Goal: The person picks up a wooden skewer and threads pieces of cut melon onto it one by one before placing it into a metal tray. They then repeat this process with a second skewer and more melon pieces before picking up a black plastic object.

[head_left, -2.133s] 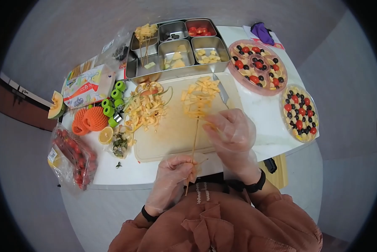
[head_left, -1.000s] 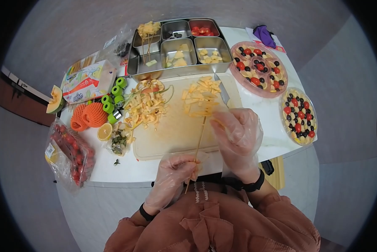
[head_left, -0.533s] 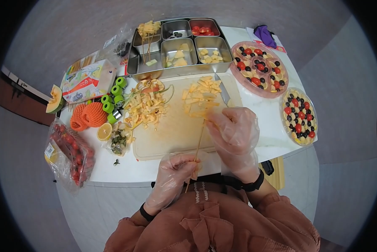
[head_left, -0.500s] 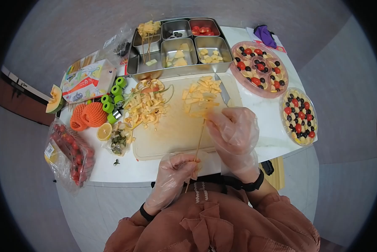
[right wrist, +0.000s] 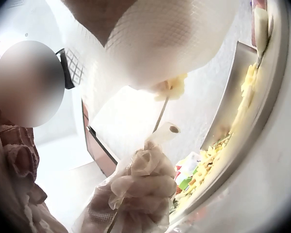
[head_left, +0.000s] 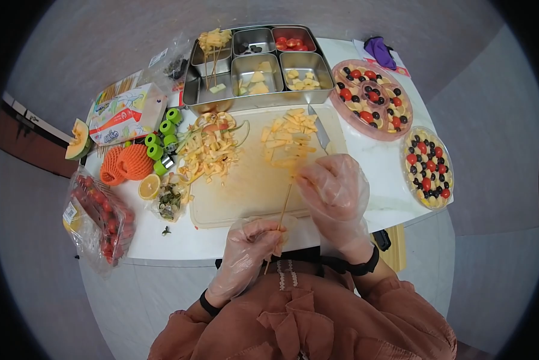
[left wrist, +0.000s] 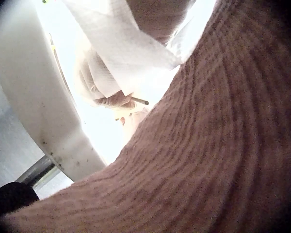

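Observation:
Both hands wear clear plastic gloves. My left hand (head_left: pixel 245 252) grips a thin wooden skewer (head_left: pixel 286 205) near its lower end, at the table's front edge. The skewer slants up and away over the cutting board (head_left: pixel 239 204). At its upper end my right hand (head_left: pixel 336 189) pinches a pale yellow piece of fruit (right wrist: pixel 173 88), which shows on the skewer in the right wrist view. Behind it on the board lie cut yellow fruit strips (head_left: pixel 288 138), partly overlapped by the fingers. In the left wrist view the skewer's blunt end (left wrist: pixel 142 101) sticks out of the glove.
A knife (head_left: pixel 320 129) lies right of the strips, peelings (head_left: pixel 212 150) to the left. Behind stands a steel tray (head_left: pixel 257 102) of fruit containers, with finished skewers at its left. Two fruit platters (head_left: pixel 371 129) (head_left: pixel 428 165) are at the right; bagged tomatoes (head_left: pixel 104 216) front left.
My right hand went a little right, then came back left to the skewer's upper end. The skewer leans more to the right than at first. My left hand keeps its grip.

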Motion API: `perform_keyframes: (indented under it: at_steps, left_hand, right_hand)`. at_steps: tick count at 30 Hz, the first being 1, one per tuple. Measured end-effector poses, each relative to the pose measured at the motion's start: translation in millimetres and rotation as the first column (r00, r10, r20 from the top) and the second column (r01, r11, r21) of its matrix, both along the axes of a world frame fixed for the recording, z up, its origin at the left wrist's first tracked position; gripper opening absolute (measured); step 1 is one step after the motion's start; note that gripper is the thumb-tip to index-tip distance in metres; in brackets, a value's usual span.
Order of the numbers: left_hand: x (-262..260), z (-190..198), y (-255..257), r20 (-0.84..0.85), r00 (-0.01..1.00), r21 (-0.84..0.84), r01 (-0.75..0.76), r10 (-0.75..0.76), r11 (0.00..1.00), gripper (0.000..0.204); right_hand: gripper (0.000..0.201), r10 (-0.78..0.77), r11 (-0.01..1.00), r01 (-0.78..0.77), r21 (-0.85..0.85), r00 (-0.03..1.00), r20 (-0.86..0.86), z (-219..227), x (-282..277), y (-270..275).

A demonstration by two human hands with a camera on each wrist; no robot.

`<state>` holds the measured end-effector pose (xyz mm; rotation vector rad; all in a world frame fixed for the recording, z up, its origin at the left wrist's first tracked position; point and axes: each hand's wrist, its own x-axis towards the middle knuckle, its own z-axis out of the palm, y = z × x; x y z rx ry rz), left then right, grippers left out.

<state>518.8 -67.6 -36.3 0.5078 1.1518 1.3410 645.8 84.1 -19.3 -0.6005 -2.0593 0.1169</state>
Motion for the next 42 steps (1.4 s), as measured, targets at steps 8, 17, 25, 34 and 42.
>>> perform_keyframes:
  at_steps: [8, 17, 25, 34, 42]
  left_hand:
    - [0, 1, 1, -0.026, 1.000, -0.009, 0.005, -0.005, 1.000, 0.015]
    - [0, -1, -1, -0.024, 1.000, -0.021, 0.020, -0.021, 1.000, 0.015]
    - [-1, 3, -1, -0.018, 0.999, -0.054, 0.036, -0.037, 0.998, 0.013]
    - [-2, -2, -2, 0.045, 0.998, -0.005, 0.047, -0.047, 0.999, 0.016]
    - [1, 4, 0, 0.055, 0.999, -0.050, 0.006, -0.004, 0.999, 0.012]
  right_hand:
    - [0.026, 0.030, 0.995, -0.027, -0.097, 0.999, 0.034, 9, 9, -1]
    - [0.020, 0.003, 0.780, -0.161, -0.604, 0.967, -0.253, 3, 18, -1]
    - [0.025, -0.013, 0.617, -0.348, -0.706, 0.892, -0.451, -10, 7, -6]
    - [0.022, 0.017, 0.837, -0.163, -0.522, 0.962, -0.274, -4, 1, -6]
    - [0.023, 0.069, 0.903, -0.157, -0.401, 0.972, -0.226, -2, 4, -2]
